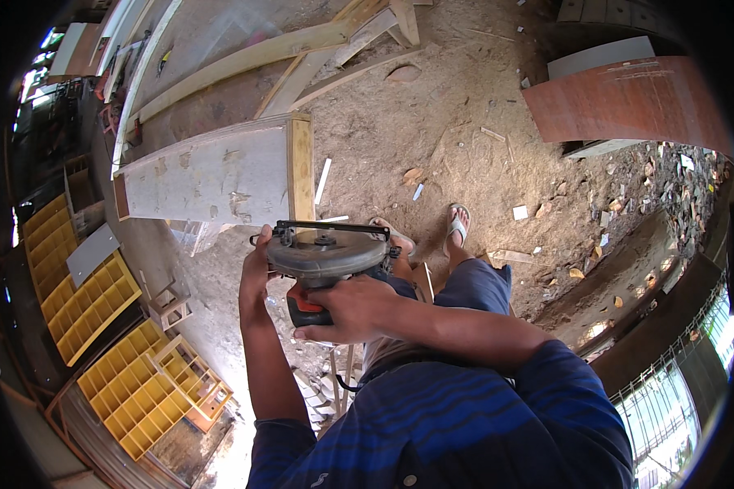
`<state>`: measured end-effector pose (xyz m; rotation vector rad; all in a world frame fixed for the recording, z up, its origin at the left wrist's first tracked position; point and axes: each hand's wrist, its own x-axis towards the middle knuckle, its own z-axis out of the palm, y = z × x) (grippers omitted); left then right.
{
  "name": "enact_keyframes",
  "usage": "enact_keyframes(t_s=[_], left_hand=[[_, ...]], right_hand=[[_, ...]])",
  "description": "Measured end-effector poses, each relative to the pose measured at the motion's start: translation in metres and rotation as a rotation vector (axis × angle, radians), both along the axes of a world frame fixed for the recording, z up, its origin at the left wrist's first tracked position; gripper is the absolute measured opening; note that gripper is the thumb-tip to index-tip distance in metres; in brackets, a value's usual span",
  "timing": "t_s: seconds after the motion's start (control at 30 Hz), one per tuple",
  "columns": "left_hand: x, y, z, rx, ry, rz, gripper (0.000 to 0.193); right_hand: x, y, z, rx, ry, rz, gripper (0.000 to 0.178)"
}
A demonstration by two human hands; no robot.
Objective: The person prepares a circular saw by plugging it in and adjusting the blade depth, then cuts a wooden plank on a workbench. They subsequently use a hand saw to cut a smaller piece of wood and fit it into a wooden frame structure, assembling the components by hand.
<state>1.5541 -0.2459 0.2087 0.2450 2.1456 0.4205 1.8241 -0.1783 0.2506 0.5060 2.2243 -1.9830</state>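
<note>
A circular saw (322, 259) with a dark grey guard and a red and black handle is in front of my body, at the near end of a wooden frame. My right hand (355, 308) is wrapped round its handle. At the saw's left end, my left hand (255, 265) grips its front part; some of those fingers are hidden. Just beyond the saw lies a pale, scuffed panel (208, 175), edged on its right by a yellowish wood strip (302, 167). Whether the blade touches the wood cannot be seen.
Long timber pieces (245, 61) extend beyond the panel. Yellow compartmented racks (134, 387) stand at left. A reddish-brown board (628, 102) lies at far right. Wood scraps and rubble (620, 204) litter the dirt floor near my sandalled feet (457, 228).
</note>
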Motion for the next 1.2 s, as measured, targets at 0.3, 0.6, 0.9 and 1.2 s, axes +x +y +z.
enact_keyframes(t_s=[0.3, 0.6, 0.9, 1.2], left_hand=[[-0.008, -0.003, -0.004, -0.019, -0.022, -0.003, 0.079], [-0.004, 0.002, 0.000, -0.009, 0.004, -0.008, 0.079], [-0.013, -0.003, -0.008, -0.006, -0.042, -0.009, 0.077], [-0.016, -0.002, -0.007, -0.030, -0.012, -0.010, 0.081]], right_hand=[[0.000, -0.002, 0.002, -0.002, 0.009, -0.025, 0.083], [-0.002, -0.006, 0.000, 0.001, 0.029, -0.057, 0.082], [-0.006, -0.004, 0.002, -0.004, -0.006, -0.005, 0.085], [-0.009, -0.007, 0.000, 0.004, 0.002, -0.022, 0.085]])
